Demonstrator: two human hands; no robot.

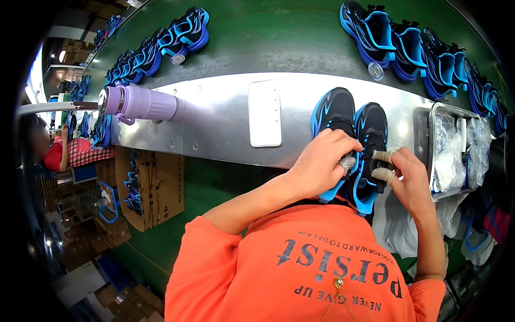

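A pair of black-and-blue sneakers, a left sneaker (339, 104) and a right sneaker (371, 121), lies toes away from me across the metal strip's near edge, heels against my body. My left hand (327, 158) reaches over the left sneaker, fingers bent and closed near the right sneaker's lacing. Its thumb has grey tape on it; what it pinches is hidden. At the right side of the right sneaker, my right hand (405, 174) grips the lace area between a taped thumb and a taped forefinger.
A white phone-like slab (265, 114) and a lilac bottle (142, 103) lie on the metal strip (214, 129). To the right stands a tray (433, 155) of plastic-wrapped items. More sneakers (370, 32) line the green belt. A carton (161, 188) sits lower left; another person (80, 153) is beyond.
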